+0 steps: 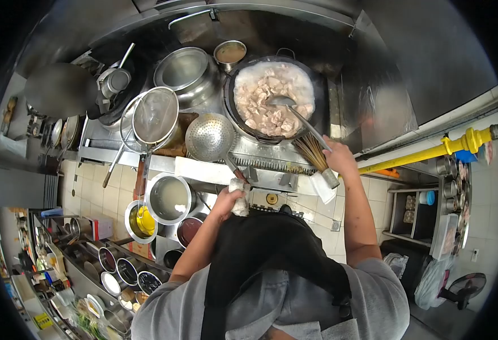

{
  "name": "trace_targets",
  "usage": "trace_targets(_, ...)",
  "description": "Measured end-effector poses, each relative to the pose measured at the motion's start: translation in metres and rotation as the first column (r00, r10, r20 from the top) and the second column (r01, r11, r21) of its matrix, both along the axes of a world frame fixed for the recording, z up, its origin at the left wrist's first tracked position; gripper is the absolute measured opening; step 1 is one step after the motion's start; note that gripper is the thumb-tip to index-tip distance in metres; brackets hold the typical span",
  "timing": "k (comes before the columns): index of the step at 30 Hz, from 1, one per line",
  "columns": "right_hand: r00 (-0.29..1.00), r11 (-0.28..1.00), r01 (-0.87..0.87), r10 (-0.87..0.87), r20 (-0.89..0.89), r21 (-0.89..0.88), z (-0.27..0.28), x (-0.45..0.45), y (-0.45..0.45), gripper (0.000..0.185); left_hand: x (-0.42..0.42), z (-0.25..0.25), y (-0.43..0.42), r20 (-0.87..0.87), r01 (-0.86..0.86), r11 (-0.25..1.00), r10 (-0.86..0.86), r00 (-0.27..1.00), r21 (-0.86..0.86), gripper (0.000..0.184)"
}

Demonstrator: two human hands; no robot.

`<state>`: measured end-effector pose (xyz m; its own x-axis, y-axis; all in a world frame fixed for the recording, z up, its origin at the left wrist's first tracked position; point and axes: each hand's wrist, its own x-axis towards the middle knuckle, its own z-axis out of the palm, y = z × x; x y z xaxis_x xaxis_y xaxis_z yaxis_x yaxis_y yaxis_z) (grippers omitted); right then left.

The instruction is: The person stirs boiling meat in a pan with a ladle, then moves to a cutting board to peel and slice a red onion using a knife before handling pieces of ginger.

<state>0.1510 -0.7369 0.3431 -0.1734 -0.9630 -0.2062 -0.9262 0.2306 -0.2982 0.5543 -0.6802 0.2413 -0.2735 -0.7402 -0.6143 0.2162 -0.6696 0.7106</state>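
Note:
In the head view, a wok point(230, 113) on the stove holds pale chunks of meat point(266, 90) in cloudy, foamy liquid. My right hand point(341, 157) is closed around the handle of a ladle point(311, 127), whose bowl rests among the meat. A perforated strainer point(209, 137) lies over the stove's front, left of the wok. Its handle runs toward me to a pale cloth wrap point(239, 198), and my left hand point(226, 204) is closed on it there. Just left of my right hand lies a bamboo wok brush point(315, 156).
Left of the wok stand a large metal pot point(184, 71) and a small bowl of brown liquid point(230, 52). A fine mesh strainer point(155, 116) rests nearer me. Below are a pot of cloudy liquid point(171, 198) and a yellow-filled pot point(145, 221). A yellow pipe point(430, 151) runs along the right.

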Motion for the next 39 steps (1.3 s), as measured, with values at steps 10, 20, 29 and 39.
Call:
trace_targets(10, 0.981, 0.973, 0.137, -0.108, 0.16, -0.184, 0.016, -0.007, 0.005, 0.048, 0.002, -0.01, 0.004, -0.031, 0.011, 1.0, -0.011, 0.999, 0.013, 0.046)
trace_targets(20, 0.728, 0.905, 0.426, -0.353, 0.588, 0.016, -0.096, 0.04, -0.081, 0.036, -0.003, -0.006, 0.018, -0.015, -0.037, 0.999, 0.036, 0.999, -0.023, 0.035)
trace_targets(29, -0.401, 0.729, -0.008, -0.629, 0.665, 0.685, -0.058, 0.002, -0.081, 0.029, -0.003, 0.023, 0.023, 0.052, -0.025, 1.0, 0.025, 0.998, -0.017, 0.032)
trace_targets(39, -0.068, 0.828, 0.168, -0.531, 0.844, 0.535, 0.013, 0.024, -0.02, 0.036, -0.001, -0.003, 0.007, -0.005, 0.037, 0.999, -0.037, 0.999, -0.011, 0.043)
